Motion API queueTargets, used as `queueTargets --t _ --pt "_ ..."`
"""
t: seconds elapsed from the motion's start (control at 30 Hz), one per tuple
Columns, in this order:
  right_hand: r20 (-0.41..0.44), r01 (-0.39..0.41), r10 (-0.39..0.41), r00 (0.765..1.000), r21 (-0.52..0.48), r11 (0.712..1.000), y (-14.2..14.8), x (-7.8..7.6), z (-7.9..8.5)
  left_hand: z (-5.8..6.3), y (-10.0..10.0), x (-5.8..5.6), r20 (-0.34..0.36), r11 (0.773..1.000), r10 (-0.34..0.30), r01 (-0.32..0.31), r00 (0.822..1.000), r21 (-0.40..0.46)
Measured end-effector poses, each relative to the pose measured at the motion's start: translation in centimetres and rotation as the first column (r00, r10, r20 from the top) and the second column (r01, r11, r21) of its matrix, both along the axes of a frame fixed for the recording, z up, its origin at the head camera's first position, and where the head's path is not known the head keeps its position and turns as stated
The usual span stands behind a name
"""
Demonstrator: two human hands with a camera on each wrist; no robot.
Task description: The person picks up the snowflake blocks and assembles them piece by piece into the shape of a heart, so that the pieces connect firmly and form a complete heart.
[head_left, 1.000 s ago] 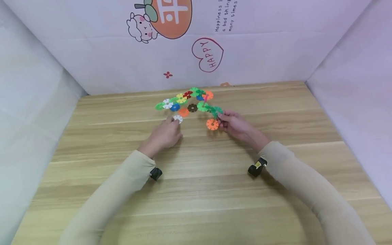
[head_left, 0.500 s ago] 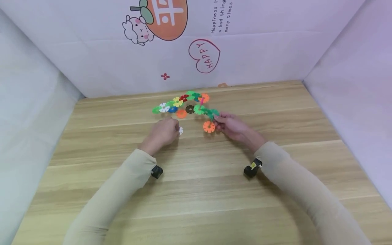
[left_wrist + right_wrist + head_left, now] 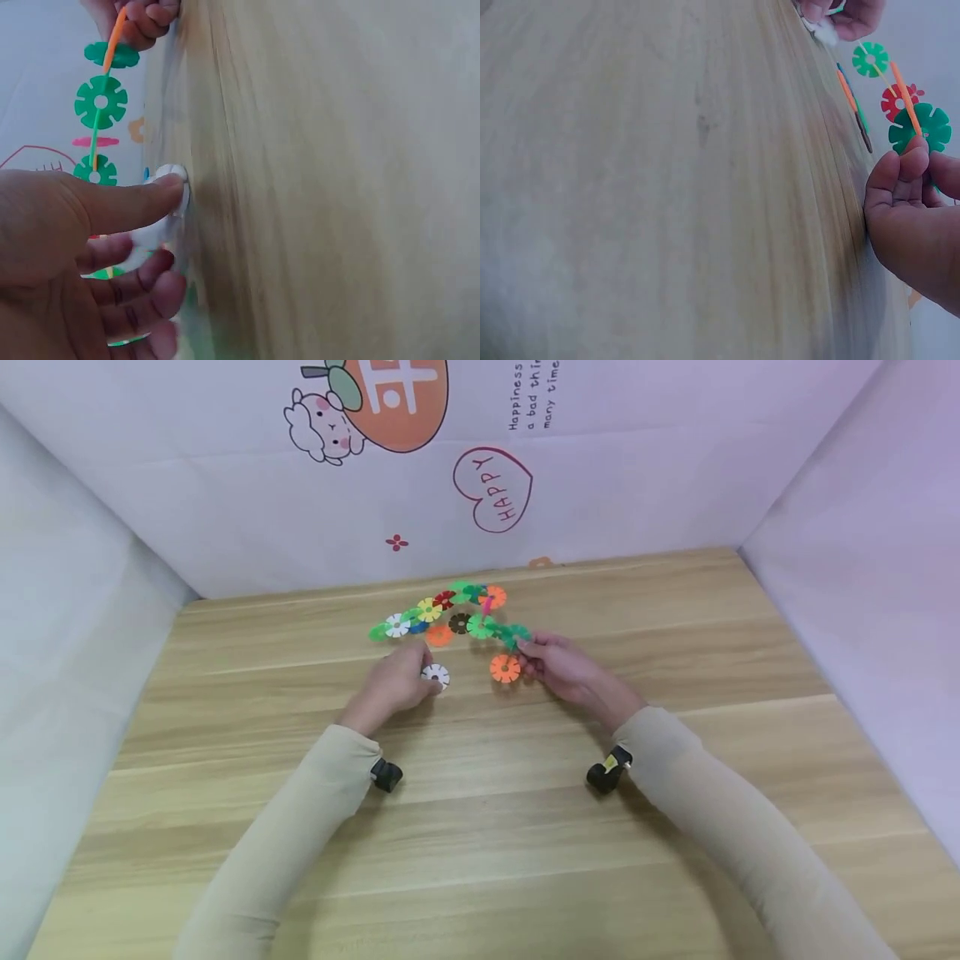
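Observation:
My left hand [image 3: 396, 681] pinches a loose white snowflake disc [image 3: 436, 677] by its edge, with the thumb [image 3: 142, 204] over it in the left wrist view. My right hand [image 3: 570, 668] pinches a dark green snowflake disc [image 3: 516, 636] at the right end of a joined chain. An orange disc [image 3: 505, 668] hangs off this end, beside my fingertips. Yellow, red, white and several green discs make up the chain, which curves back and left. The right wrist view shows the green disc [image 3: 932, 127] standing above my fingers.
A brown disc [image 3: 461, 623], another orange disc [image 3: 440, 635] and a blue disc [image 3: 420, 627] lie between the chain and my left hand. Behind the wooden table [image 3: 480, 827] rises a printed white backdrop [image 3: 615, 485]; white panels flank both sides.
My left hand has drawn the white disc toward me, away from the brown and orange discs, and its flat face now shows. My right hand keeps its grip on the chain.

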State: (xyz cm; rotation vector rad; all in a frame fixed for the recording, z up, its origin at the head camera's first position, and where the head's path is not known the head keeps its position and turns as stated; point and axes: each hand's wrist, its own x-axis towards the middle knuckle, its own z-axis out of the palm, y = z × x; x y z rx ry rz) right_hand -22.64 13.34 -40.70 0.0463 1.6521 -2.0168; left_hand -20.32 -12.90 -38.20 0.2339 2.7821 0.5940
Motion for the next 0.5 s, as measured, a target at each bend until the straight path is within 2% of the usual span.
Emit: queueTargets --t 0.07,0.17,0.23,0.3,0.4,0.43,0.5 --pt "-0.003 0.004 -0.004 1.0 0.005 1.0 -0.1 0.0 0.0 -0.2 0.0 0.4 0.009 0.999 -0.004 0.004 1.0 0.032" --pt "-0.001 0.018 -0.018 1.0 0.011 1.0 -0.2 0.0 0.0 -0.5 0.3 1.1 0.008 0.996 -0.043 0.042 0.999 0.073" --pt "-0.003 0.021 -0.02 1.0 0.014 1.0 -0.4 0.0 0.0 -0.6 0.5 1.6 0.027 0.987 -0.051 0.046 0.998 0.155" --pt "-0.002 0.023 -0.023 1.0 0.012 1.0 -0.5 -0.1 0.0 -0.7 0.8 2.2 0.049 0.961 -0.039 0.024 0.998 0.275" --pt "0.006 0.048 -0.048 0.999 0.008 0.999 -0.5 -0.1 -0.1 -0.8 1.5 3.0 0.092 0.897 -0.025 -0.018 0.995 0.441" --pt "0.011 0.06 -0.06 0.998 0.007 0.998 -0.5 -0.1 -0.1 -0.8 1.8 3.2 0.096 0.882 -0.021 -0.026 0.995 0.47" --pt "0.02 0.084 -0.084 0.996 0.005 0.996 -0.5 -0.1 -0.2 -0.9 2.2 3.6 0.083 0.875 -0.012 -0.03 0.996 0.484"
